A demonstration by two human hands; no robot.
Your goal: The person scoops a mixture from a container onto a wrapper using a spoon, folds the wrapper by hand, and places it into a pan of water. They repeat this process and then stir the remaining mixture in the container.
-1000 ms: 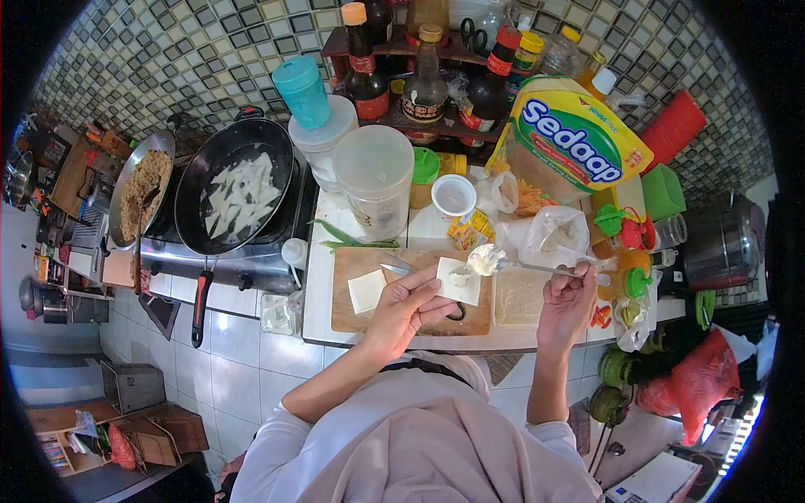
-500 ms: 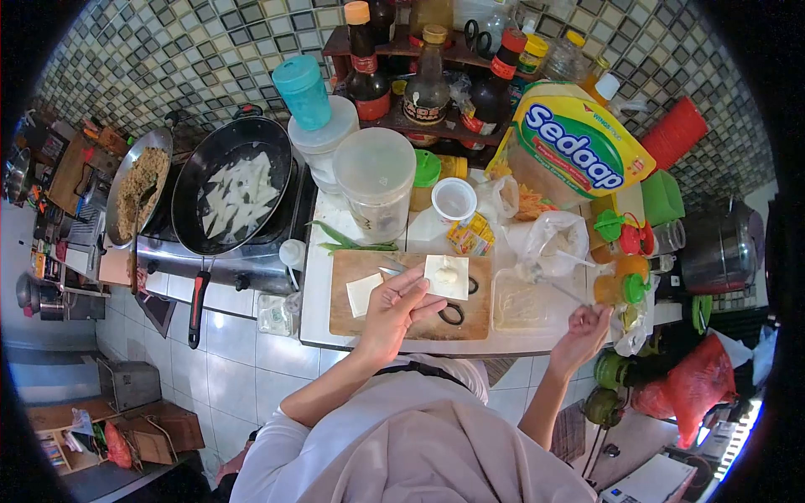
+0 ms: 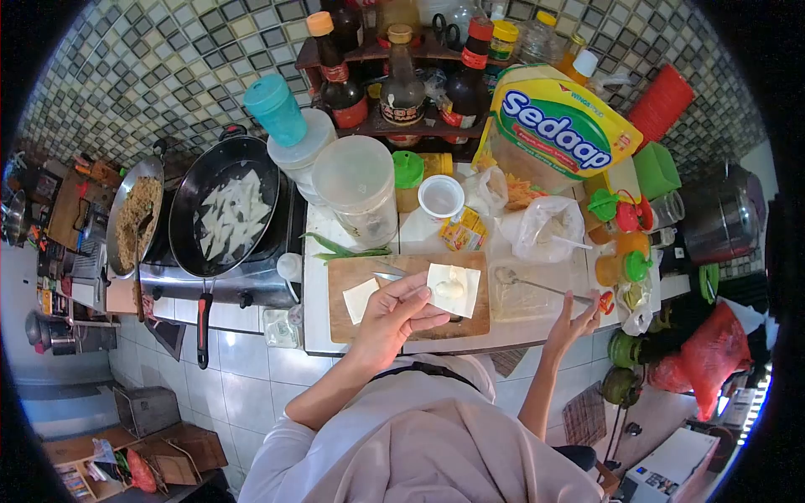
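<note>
My left hand [image 3: 392, 320] pinches a square dumpling wrapper [image 3: 470, 303] by its left edge, above the cutting board. A pale dollop of filling [image 3: 449, 289] sits on the wrapper. My right hand [image 3: 575, 322] is at the handle end of a metal spoon [image 3: 541, 287], its fingers apart around or beside the handle. The spoon's bowl is over a clear plastic container [image 3: 524, 308]. Another pale wrapper [image 3: 360, 300] lies on the wooden cutting board [image 3: 342, 270], near a metal blade tip [image 3: 388, 275]. Scissors on the board are mostly hidden behind the held wrapper.
At left, a black frying pan [image 3: 179, 226] holds white strips, beside a pan of brown crumbly food [image 3: 138, 210]. Clear tubs [image 3: 356, 189], a white cup [image 3: 441, 196], a plastic bag [image 3: 549, 226] and a Sedaap pouch [image 3: 553, 130] line the back. Jars [image 3: 620, 268] stand at right.
My left hand has brought the wrapper slightly right and down, tilting it. The spoon has moved left and lower over the container, and my right hand's fingers have spread from their closed grip.
</note>
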